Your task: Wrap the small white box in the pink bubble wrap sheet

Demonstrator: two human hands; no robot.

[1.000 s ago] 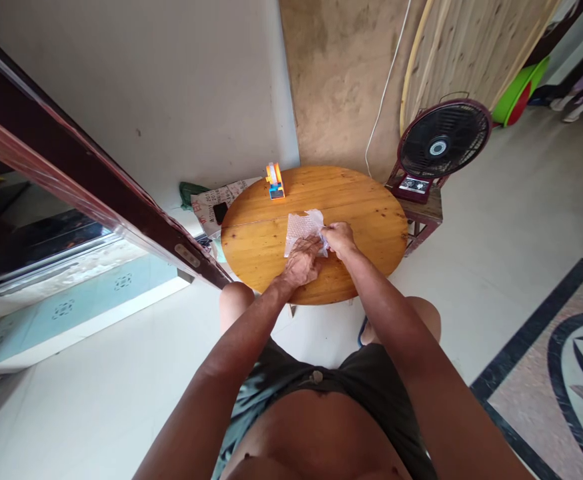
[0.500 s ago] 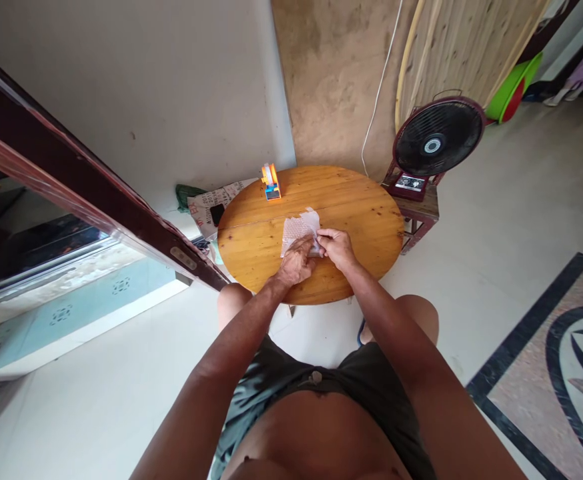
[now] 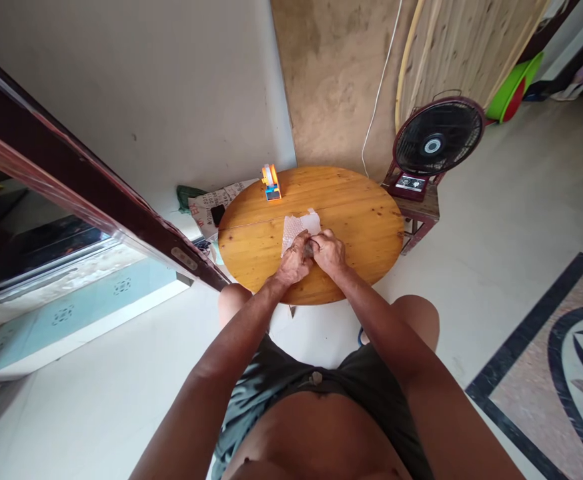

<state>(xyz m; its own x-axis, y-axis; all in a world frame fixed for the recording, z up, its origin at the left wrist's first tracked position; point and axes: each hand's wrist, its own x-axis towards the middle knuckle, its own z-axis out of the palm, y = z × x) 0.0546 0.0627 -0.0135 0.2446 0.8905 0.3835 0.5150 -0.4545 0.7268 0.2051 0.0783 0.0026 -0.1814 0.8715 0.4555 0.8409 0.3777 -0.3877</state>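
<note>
A small sheet of bubble wrap (image 3: 295, 229), clear with a whitish torn far edge, lies on the round wooden table (image 3: 251, 257). My left hand (image 3: 294, 260) rests on its near part, fingers bent and closed on the wrap. Right beside it, my right hand (image 3: 330, 253) is curled over the sheet's near right side, its fingers closed. Between the fingertips of both hands a greyish bit shows; whether it is folded wrap or something inside it, I cannot tell. The hands hide the sheet's near edge.
An orange and blue tape dispenser (image 3: 270, 183) stands at the table's far left edge. To the right, a black fan (image 3: 434, 143) sits on a wooden stool (image 3: 424, 210). A printed sack (image 3: 202, 212) with a dark phone-like object lies left of the table, by the wall.
My right hand has shifted slightly left and closed over the wrap, where it pinched the edge before. The sheet's right part is pulled down and in, and the hands are closer together.
</note>
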